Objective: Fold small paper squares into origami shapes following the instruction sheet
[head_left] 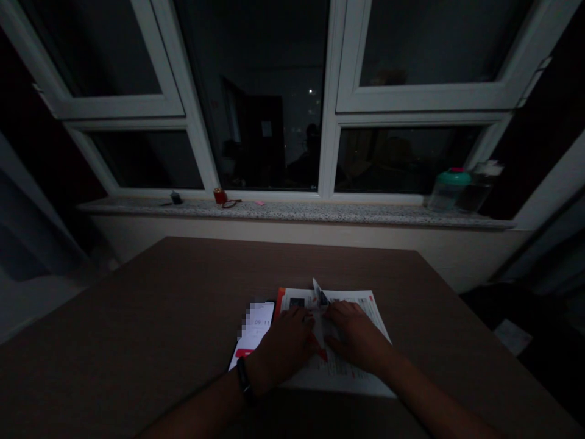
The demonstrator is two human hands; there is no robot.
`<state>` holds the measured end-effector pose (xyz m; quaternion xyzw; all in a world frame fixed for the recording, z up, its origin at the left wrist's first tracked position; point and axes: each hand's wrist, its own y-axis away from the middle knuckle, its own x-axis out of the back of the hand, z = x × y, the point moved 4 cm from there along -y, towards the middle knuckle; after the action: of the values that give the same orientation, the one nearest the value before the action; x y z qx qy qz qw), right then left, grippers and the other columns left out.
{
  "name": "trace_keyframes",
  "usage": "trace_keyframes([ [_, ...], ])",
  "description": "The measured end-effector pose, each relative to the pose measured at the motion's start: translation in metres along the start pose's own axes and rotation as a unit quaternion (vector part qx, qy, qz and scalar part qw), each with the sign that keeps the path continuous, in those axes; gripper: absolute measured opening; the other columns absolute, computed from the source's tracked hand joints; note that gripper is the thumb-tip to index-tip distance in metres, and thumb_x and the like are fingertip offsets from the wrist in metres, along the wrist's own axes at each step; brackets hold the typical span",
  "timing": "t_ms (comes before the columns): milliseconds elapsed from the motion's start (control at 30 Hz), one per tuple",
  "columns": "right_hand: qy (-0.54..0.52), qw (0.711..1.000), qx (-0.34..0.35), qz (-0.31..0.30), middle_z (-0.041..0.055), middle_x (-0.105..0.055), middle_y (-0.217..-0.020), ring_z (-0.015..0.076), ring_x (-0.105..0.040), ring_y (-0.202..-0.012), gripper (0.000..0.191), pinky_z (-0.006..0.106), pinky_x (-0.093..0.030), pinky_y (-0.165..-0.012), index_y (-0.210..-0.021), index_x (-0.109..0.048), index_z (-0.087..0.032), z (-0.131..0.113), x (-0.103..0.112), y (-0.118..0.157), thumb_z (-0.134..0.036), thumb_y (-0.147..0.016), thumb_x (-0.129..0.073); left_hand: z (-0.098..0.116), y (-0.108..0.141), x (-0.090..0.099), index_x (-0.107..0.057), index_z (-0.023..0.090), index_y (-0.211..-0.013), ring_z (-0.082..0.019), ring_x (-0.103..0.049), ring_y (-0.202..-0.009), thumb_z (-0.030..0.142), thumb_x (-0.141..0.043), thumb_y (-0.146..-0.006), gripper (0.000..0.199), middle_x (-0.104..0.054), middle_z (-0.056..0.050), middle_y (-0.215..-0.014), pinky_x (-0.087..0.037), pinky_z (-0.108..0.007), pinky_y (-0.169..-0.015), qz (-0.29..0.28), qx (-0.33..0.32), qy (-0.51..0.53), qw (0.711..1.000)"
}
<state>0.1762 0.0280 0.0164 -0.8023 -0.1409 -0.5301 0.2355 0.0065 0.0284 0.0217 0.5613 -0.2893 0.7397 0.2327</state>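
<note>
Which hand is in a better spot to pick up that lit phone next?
Left, most likely. The left hand is close beside the lit phone; the right hand is farther across the printed pages, with the left in between.

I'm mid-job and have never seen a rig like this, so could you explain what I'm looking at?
There is no robot here: these are a person's own bare hands. The single picture comes from a camera worn on the head, looking forward and down. On the brown table lie printed pages, with a lit phone to their left. The left hand, with a dark wristband, and the right hand rest on the pages; a piece of paper sticks up between them. Whether the fingers grip it is too dim to tell.
</note>
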Motion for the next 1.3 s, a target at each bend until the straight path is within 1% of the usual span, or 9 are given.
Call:
trace_keyframes([
  [133, 0.017, 1.000, 0.000, -0.003, 0.0081, -0.062, -0.113, 0.0266, -0.052, -0.108, 0.033, 0.041, -0.038, -0.096, -0.114, -0.063, -0.021, 0.000, -0.002, 0.000, -0.023, -0.081, -0.065, 0.004, -0.001, 0.002, -0.060, 0.017, -0.117, -0.030, -0.052, -0.116, 0.024, -0.069, -0.087, 0.032, -0.059, -0.011, -0.124, -0.044, -0.046, -0.100, -0.002, 0.004, -0.008, 1.000],
  [233, 0.018, 1.000, 0.005, -0.004, 0.0085, -0.062, -0.113, 0.0268, -0.053, -0.109, 0.034, 0.041, -0.038, -0.097, -0.115, -0.064, -0.021, 0.000, -0.002, -0.001, -0.024, -0.082, -0.065, 0.004, 0.000, 0.003, -0.061, 0.017, -0.116, -0.030, -0.053, -0.114, 0.026, -0.070, -0.086, 0.032, -0.059, -0.010, -0.122, -0.045, -0.045, -0.099, -0.006, 0.009, -0.006, 1.000],
  [400, 0.019, 1.000, -0.002, -0.014, 0.0086, -0.063, -0.114, 0.0267, -0.054, -0.109, 0.035, 0.041, -0.037, -0.097, -0.116, -0.065, -0.021, 0.002, -0.002, -0.001, -0.026, -0.082, -0.066, 0.002, 0.001, 0.002, -0.061, 0.017, -0.121, -0.032, -0.050, -0.119, 0.039, -0.074, -0.084, 0.045, -0.057, -0.012, -0.129, -0.041, -0.047, -0.103, -0.001, 0.008, 0.000, 1.000],
  [533, 0.013, 1.000, -0.002, -0.011, 0.0084, -0.063, -0.113, 0.0266, -0.053, -0.109, 0.034, 0.041, -0.037, -0.096, -0.116, -0.065, -0.021, 0.002, -0.001, -0.001, -0.025, -0.082, -0.067, 0.003, 0.001, 0.008, -0.063, 0.018, -0.119, -0.033, -0.052, -0.116, 0.050, -0.074, -0.082, 0.050, -0.058, -0.013, -0.123, -0.042, -0.049, -0.102, 0.000, 0.016, 0.000, 1.000],
  [633, 0.005, 1.000, -0.002, -0.004, 0.0078, -0.063, -0.113, 0.0261, -0.053, -0.109, 0.033, 0.040, -0.038, -0.095, -0.116, -0.065, -0.021, 0.002, 0.000, -0.001, -0.025, -0.083, -0.067, 0.003, 0.001, 0.012, -0.065, 0.020, -0.115, -0.032, -0.053, -0.112, 0.048, -0.074, -0.083, 0.043, -0.059, -0.011, -0.118, -0.044, -0.049, -0.097, 0.002, 0.014, 0.003, 1.000],
  [733, 0.002, 1.000, -0.003, -0.005, 0.0076, -0.063, -0.113, 0.0258, -0.053, -0.108, 0.032, 0.040, -0.039, -0.095, -0.114, -0.066, -0.021, 0.002, 0.000, -0.001, -0.025, -0.083, -0.067, 0.000, 0.001, 0.013, -0.065, 0.021, -0.113, -0.031, -0.052, -0.112, 0.043, -0.073, -0.084, 0.037, -0.057, -0.011, -0.119, -0.044, -0.048, -0.098, 0.001, 0.017, 0.004, 1.000],
  [1033, 0.009, 1.000, 0.002, -0.009, 0.0065, -0.061, -0.111, 0.0254, -0.052, -0.107, 0.032, 0.039, -0.039, -0.093, -0.113, -0.065, -0.022, 0.006, -0.002, -0.001, -0.026, -0.081, -0.070, -0.001, 0.001, 0.009, -0.062, 0.021, -0.117, -0.031, -0.051, -0.113, 0.033, -0.072, -0.085, 0.035, -0.056, -0.011, -0.123, -0.043, -0.047, -0.099, 0.008, 0.012, 0.003, 1.000],
  [1200, 0.009, 1.000, 0.006, -0.006, 0.0066, -0.061, -0.109, 0.0254, -0.052, -0.105, 0.030, 0.039, -0.039, -0.092, -0.112, -0.066, -0.022, 0.003, 0.000, 0.000, -0.025, -0.083, -0.068, -0.002, 0.001, 0.008, -0.061, 0.022, -0.119, -0.030, -0.051, -0.115, 0.030, -0.071, -0.085, 0.036, -0.055, -0.010, -0.124, -0.043, -0.047, -0.099, 0.014, 0.007, 0.010, 1.000],
  [1300, 0.008, 1.000, 0.008, -0.007, 0.0070, -0.061, -0.109, 0.0255, -0.052, -0.105, 0.031, 0.039, -0.039, -0.093, -0.113, -0.065, -0.022, 0.002, 0.000, 0.000, -0.024, -0.083, -0.068, -0.002, 0.001, 0.007, -0.060, 0.021, -0.118, -0.029, -0.050, -0.117, 0.028, -0.070, -0.085, 0.035, -0.053, -0.010, -0.128, -0.043, -0.047, -0.100, 0.024, 0.000, 0.022, 0.999],
])
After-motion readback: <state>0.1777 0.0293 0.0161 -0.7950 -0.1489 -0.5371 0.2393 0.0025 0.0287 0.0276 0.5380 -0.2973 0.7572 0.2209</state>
